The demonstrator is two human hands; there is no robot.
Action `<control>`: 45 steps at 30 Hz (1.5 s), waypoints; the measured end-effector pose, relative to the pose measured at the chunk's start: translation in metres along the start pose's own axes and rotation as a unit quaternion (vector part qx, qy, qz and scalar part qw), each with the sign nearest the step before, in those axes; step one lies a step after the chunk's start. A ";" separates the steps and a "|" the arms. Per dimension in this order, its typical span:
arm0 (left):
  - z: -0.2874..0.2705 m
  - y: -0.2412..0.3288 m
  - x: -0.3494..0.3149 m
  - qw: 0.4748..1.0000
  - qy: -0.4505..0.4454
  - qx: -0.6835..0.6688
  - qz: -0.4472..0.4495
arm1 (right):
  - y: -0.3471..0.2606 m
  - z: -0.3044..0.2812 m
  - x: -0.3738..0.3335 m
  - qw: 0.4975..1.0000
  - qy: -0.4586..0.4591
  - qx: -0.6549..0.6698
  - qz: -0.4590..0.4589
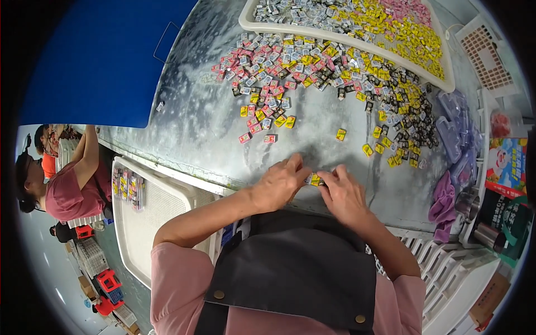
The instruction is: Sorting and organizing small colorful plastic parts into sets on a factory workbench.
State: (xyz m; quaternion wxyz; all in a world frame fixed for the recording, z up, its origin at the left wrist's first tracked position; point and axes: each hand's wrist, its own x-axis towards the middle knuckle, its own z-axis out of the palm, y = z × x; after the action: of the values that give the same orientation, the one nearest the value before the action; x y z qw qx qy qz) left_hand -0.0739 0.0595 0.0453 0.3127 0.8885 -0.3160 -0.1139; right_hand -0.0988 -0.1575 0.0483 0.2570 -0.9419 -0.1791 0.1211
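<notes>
A short row of small wrapped pieces (315, 180) lies just above the near edge of the table (195, 153), between the two hands. The right grip (346, 196) pinches its right end with thumb and forefinger. The left grip (281, 183) is curled with its fingertips at the left end; whether it pinches or only presses cannot be told, since the fingers hide that part.

Straight beyond the grips, a single yellow piece (341, 134) lies apart from the others. Farther beyond and to the left of it spreads a loose heap of pink, white and yellow pieces (268, 62); beyond the right grip lie black and yellow pieces (405, 106). Past both, farthest from the grips, a white tray (251, 24) holds many more in white, yellow and pink.

Well to the right of the right grip are a purple cloth (443, 206) and, just beside it, a metal cup (468, 202). To the left of the left grip, lower than the table, a pale perforated tray (162, 234) carries filled clear packs (129, 188).
</notes>
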 end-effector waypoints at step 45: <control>0.013 -0.004 -0.020 0.981 0.116 0.128 0.085 | 0.045 0.003 -0.003 0.977 0.138 0.049 -0.155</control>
State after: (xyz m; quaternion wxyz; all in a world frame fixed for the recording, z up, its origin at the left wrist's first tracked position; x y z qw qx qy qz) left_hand -0.0923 0.0686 0.0330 0.2394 0.8984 -0.3635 0.0588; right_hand -0.0906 -0.1935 0.0222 0.3403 -0.8969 -0.2792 -0.0430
